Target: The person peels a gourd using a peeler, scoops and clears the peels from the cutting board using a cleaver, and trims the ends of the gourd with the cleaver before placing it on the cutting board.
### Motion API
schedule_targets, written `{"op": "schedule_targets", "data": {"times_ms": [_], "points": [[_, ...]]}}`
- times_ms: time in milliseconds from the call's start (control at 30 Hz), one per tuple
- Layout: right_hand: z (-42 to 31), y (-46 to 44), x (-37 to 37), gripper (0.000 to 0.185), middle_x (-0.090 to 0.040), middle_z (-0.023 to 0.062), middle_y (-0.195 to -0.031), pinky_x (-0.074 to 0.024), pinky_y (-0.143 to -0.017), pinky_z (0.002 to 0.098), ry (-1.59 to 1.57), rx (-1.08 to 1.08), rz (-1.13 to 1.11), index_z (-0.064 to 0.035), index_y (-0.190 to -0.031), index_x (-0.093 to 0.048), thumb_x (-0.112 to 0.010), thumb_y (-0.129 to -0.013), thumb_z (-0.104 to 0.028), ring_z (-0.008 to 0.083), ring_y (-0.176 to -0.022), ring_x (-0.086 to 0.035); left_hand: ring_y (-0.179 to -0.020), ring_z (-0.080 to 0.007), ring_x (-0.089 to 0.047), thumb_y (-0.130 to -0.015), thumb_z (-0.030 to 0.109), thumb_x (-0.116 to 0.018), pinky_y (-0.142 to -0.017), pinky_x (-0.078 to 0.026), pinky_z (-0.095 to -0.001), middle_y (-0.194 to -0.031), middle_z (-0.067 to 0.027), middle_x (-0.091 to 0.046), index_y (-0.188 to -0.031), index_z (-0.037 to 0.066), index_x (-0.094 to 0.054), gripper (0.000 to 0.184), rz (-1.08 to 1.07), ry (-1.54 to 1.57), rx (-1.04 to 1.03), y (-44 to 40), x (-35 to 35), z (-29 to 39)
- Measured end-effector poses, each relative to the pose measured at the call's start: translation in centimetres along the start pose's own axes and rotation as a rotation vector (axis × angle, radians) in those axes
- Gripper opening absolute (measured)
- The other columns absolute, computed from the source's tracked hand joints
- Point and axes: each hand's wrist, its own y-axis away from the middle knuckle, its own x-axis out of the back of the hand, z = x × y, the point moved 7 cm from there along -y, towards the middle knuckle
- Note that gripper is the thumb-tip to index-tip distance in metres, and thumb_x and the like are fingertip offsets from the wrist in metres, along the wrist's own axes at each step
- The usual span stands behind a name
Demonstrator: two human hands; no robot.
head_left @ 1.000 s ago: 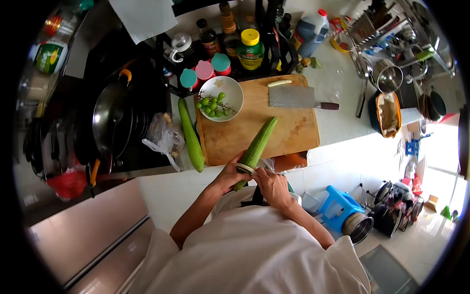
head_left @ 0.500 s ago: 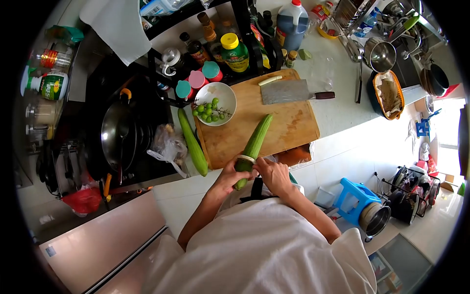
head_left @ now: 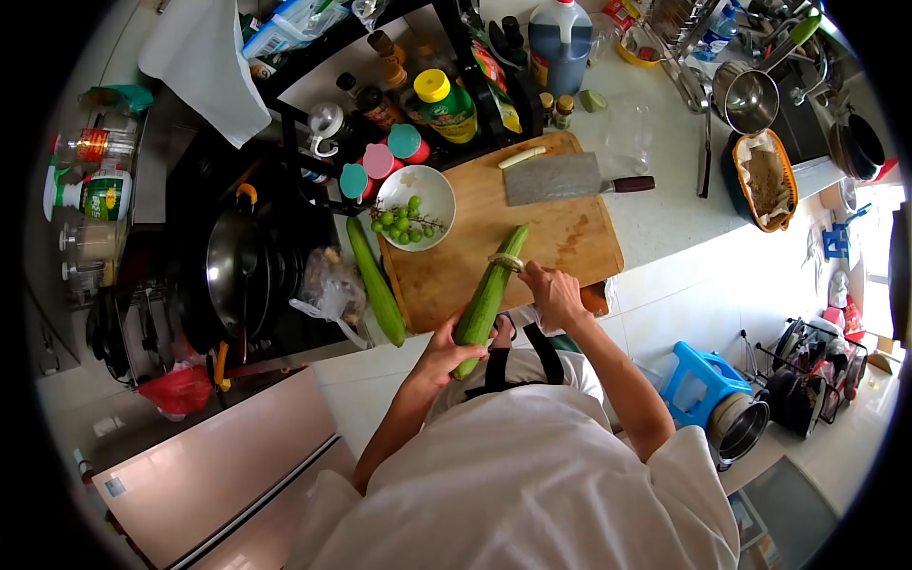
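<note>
My left hand [head_left: 439, 351] is closed around the lower end of a long green loofah gourd [head_left: 487, 299], which slants up over the front edge of the wooden cutting board [head_left: 570, 233]. My right hand [head_left: 554, 293] grips a peeler [head_left: 507, 261]; its pale, curved head lies across the gourd near the upper end. Most of the peeler's handle is hidden by my fingers. A second loofah gourd [head_left: 376, 285] lies along the board's left edge. A cleaver [head_left: 553, 180] and a short pale peeled stalk [head_left: 522, 157] rest on the board's far side.
A white bowl [head_left: 439, 195] with green grapes stands at the board's left corner. To the left are a plastic bag [head_left: 330, 290] and a wok [head_left: 228, 275] on the stove. Bottles and lidded jars line the back. A lined basket [head_left: 763, 180] stands at the right.
My right hand and the peeler have moved up and right along the gourd, from near my left hand towards its far end. My left hand still holds the lower end.
</note>
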Motion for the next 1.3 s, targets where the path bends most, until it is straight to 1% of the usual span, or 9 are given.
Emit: {"op": "schedule_targets", "data": {"times_ms": [367, 467, 667, 833, 867, 967, 1067, 1167, 1300], "points": [[1.7, -2.0, -1.4, 0.027, -0.063, 0.0155, -0.068, -0.0431, -0.049, 0.0494, 0.014, -0.012, 0.08, -0.0094, -0.091, -0.05, -0.048, -0.095, -0.036, 0.0388, -0.061, -0.061, -0.106, -0.0208, -0.059, -0.069, -0.006, -0.067, -0.07, -0.052, -0.03, -0.111, -0.014, -0.059, -0.142, 0.003, -0.035, 0.08, 0.042, -0.05, -0.032, 0.4, -0.1, 0.6], [1.9, -2.1, -1.7, 0.027, -0.064, 0.0166, -0.071, -0.0434, -0.051, 0.0489, 0.005, -0.04, 0.088, -0.0093, -0.09, -0.051, -0.048, -0.096, -0.035, 0.0389, -0.064, -0.062, -0.105, -0.0191, -0.059, -0.07, -0.009, -0.063, -0.07, -0.053, -0.0289, -0.119, -0.0092, -0.054, -0.143, 0.005, -0.032, 0.08, 0.025, -0.065, 0.015, 0.1, 0.7, -0.2], [5.1, -3.1, -1.4, 0.029, -0.065, 0.019, -0.073, -0.0451, -0.053, 0.05, 0.069, -0.214, 0.05, -0.0093, -0.091, -0.054, -0.046, -0.096, -0.036, 0.0395, -0.065, -0.062, -0.103, -0.0199, -0.06, -0.069, -0.009, -0.062, -0.074, -0.052, -0.0269, -0.113, -0.0087, -0.059, -0.145, 0.005, -0.031, 0.083, 0.004, -0.135, -0.022, 0.5, -0.1, 0.1], [8.1, -3.6, -1.6, 0.03, -0.065, 0.0183, -0.071, -0.0483, -0.057, 0.0503, 0.189, -0.226, 0.043, -0.0091, -0.092, -0.057, -0.042, -0.096, -0.035, 0.0387, -0.066, -0.065, -0.109, -0.0209, -0.058, -0.07, -0.004, -0.066, -0.073, -0.053, -0.0301, -0.118, -0.015, -0.059, -0.142, 0.003, -0.034, 0.079, 0.049, -0.121, 0.005, 3.2, 0.8, -0.4], [8.4, -3.6, -1.8, 0.031, -0.064, 0.0206, -0.071, -0.0463, -0.055, 0.0514, 0.127, -0.224, 0.119, -0.0088, -0.092, -0.053, -0.048, -0.093, -0.04, 0.0403, -0.066, -0.063, -0.108, -0.0209, -0.059, -0.07, -0.005, -0.066, -0.073, -0.053, -0.0303, -0.117, -0.0149, -0.059, -0.142, 0.003, -0.034, 0.079, 0.047, -0.055, 0.035, 3.0, 1.2, -0.6], [4.5, -2.2, 0.8, 0.026, -0.064, 0.0182, -0.069, -0.0483, -0.057, 0.0484, -0.041, -0.3, 0.106, -0.0073, -0.091, -0.055, -0.058, -0.09, -0.033, 0.0379, -0.065, -0.064, -0.102, -0.0199, -0.06, -0.07, -0.006, -0.066, -0.072, -0.053, -0.0306, -0.117, -0.0147, -0.059, -0.142, 0.004, -0.035, 0.079, 0.034, 0.021, 0.083, 2.6, 1.6, -1.0], [-0.2, -0.6, -1.8, 0.028, -0.065, 0.0187, -0.076, -0.0495, -0.065, 0.0453, -0.663, 0.124, 0.032, -0.0046, -0.103, -0.058, -0.064, -0.083, -0.023, 0.0391, -0.075, -0.064, -0.098, -0.0184, -0.059, -0.07, -0.006, -0.066, -0.072, -0.053, -0.0306, -0.116, -0.0144, -0.059, -0.141, 0.004, -0.037, 0.078, 0.056, -0.041, 0.049, 2.6, 1.4, -1.0], [-3.1, -0.4, -1.9, 0.03, -0.063, 0.0189, -0.078, -0.0491, -0.066, 0.0446, -0.421, 0.279, -0.16, -0.0099, -0.103, -0.06, -0.068, -0.075, -0.017, 0.0399, -0.077, -0.061, -0.096, -0.0175, -0.059, -0.07, -0.006, -0.066, -0.072, -0.053, -0.0304, -0.115, -0.0139, -0.059, -0.141, 0.004, -0.038, 0.077, 0.089, -0.144, 0.017, 2.8, 1.5, -0.5], [-2.7, -0.6, -0.2, 0.021, -0.063, 0.0176, -0.076, -0.0476, -0.062, 0.0446, -0.294, 0.291, -0.112, -0.0085, -0.092, -0.062, -0.07, -0.075, -0.018, 0.0385, -0.073, -0.061, -0.082, -0.0155, -0.06, -0.069, -0.008, -0.067, -0.069, -0.053, -0.0302, -0.105, -0.0057, -0.054, -0.143, 0.006, -0.034, 0.082, 0.065, -0.168, -0.012, 2.6, 1.3, 0.0]]}}
